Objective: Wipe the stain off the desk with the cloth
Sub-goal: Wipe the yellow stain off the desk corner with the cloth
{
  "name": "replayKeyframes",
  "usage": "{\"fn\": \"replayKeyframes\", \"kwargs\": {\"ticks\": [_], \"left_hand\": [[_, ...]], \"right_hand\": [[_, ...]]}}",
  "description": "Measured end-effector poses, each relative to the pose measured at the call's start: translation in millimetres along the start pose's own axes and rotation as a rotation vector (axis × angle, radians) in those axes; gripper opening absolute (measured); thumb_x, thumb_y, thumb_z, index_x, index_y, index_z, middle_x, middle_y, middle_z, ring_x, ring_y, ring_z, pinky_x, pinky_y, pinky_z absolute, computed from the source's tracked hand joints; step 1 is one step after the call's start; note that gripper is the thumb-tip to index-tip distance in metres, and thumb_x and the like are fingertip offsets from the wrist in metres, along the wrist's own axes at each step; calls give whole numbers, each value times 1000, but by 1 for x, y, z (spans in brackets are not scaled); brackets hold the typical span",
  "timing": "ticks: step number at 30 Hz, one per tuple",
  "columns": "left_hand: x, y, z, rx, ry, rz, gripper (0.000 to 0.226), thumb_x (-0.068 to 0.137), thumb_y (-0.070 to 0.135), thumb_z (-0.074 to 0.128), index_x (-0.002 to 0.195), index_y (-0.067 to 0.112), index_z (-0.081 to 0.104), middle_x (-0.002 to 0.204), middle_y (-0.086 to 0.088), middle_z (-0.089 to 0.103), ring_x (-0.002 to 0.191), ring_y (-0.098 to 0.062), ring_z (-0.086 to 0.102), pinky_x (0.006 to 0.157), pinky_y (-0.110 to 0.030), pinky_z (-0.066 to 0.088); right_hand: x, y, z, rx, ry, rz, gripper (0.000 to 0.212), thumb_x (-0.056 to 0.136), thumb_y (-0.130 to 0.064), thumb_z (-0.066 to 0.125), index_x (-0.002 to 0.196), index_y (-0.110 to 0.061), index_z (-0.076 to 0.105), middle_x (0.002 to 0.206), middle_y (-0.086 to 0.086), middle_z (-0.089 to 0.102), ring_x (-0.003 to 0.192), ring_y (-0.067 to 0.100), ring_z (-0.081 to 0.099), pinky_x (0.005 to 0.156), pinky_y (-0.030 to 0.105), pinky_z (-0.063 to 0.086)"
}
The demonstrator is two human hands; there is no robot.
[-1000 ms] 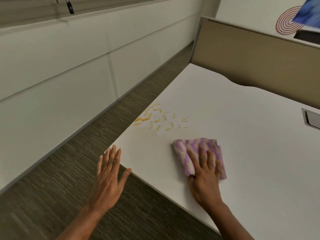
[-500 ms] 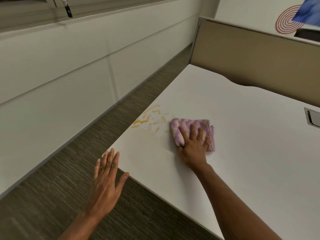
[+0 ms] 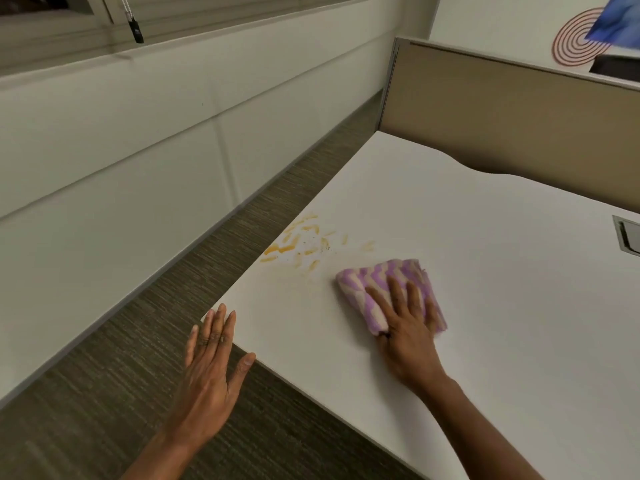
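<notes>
— White desk [image 3: 485, 289], viewed from above, is bounded at the back by a tan partition [image 3: 519, 109] and on the left by a strip of carpet [image 3: 166, 327] along a pale wall [image 3: 104, 150]. Why is the cloth placed as shown?

— The folded purple-and-white cloth [image 3: 377, 280] is laid flat on the desk, near the stain [image 3: 298, 244] on its right side and apart from it. It is pressed down by the right hand [image 3: 405, 327], whose fingers are spread straight on top, not curled round it. Pressure is thus distributed over the whole pad, which is judged to suit sliding.

— And the other hand?

— The left hand [image 3: 211, 368] is held flat, fingers straight and together, with nothing in it, at the near left corner of the desk. Whether the edge is touched cannot be told. It is probably kept there for bracing, clear of the stroke.

— What room is left for movement?

— The stain, orange streaks and specks, is not yet removed and lies just beside the left edge. A leftward stroke is therefore judged necessary, and it is best stopped at that edge, lest residue be pushed onto the carpet. Bare desk is available to the right and toward the partition. A recessed cable port [image 3: 628, 237] at the far right is well apart from the work.
</notes>
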State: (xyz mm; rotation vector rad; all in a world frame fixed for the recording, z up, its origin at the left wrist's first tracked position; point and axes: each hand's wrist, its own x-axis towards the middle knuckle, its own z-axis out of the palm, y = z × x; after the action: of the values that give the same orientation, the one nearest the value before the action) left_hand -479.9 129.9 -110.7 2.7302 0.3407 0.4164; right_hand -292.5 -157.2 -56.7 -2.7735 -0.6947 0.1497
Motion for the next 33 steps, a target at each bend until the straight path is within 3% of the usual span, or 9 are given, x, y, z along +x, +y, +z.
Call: {"fn": "replayKeyframes", "kwargs": {"ticks": [6,10,18,23,26,28,31,33], "left_hand": [[0,1,0,7,0,4,77,105,62,23,164,13,15,174,-4,5,161,-21,4,128,-47,4],[0,3,-2,0,-1,-13,77,104,62,23,164,14,14,174,-1,3,161,-19,3,129,-46,2],[1,6,-3,-10,13,-8,77,105,62,23,163,12,18,174,-3,9,161,-21,6,128,-48,6],[1,6,-4,-15,12,-14,78,105,63,23,163,11,20,173,-6,13,161,-23,9,126,-52,11],[2,8,-6,-15,18,-11,77,105,63,23,162,11,21,173,-7,15,160,-23,10,125,-51,11],[2,9,-7,-6,20,-13,77,105,63,21,162,11,22,172,-8,16,160,-22,9,126,-48,10],[3,9,-9,1,18,-13,79,104,65,19,160,9,25,171,-10,19,160,-21,9,127,-44,7],[4,9,-9,-3,22,-16,80,104,65,18,159,8,27,170,-11,21,159,-21,10,128,-40,3]], "right_hand": [[55,1,-7,-21,22,136,72,98,-31,49,159,-42,14,170,4,-6,155,39,-11,121,61,-9],[81,-17,0,-15,16,121,68,100,-39,47,158,-43,12,170,5,-7,154,40,-13,120,62,-11],[75,-65,16,-60,-14,-154,67,100,-46,42,158,-45,9,171,3,-5,154,40,-13,119,61,-16],[37,-60,15,3,-55,-265,65,101,-46,34,157,-50,0,168,-6,-17,152,30,-28,121,56,-18],[23,-44,11,43,-22,-219,65,97,-44,30,157,-48,7,168,-10,-16,152,24,-28,119,46,-24],[24,-34,9,53,18,-149,66,97,-39,37,157,-47,11,169,-10,-11,153,24,-25,119,42,-26],[43,-24,6,7,48,-17,71,97,-34,48,158,-45,13,170,-6,-6,156,31,-14,124,55,-8],[63,-25,4,0,52,45,73,96,-31,51,158,-42,15,171,-1,-4,156,36,-11,122,60,-6]]}}
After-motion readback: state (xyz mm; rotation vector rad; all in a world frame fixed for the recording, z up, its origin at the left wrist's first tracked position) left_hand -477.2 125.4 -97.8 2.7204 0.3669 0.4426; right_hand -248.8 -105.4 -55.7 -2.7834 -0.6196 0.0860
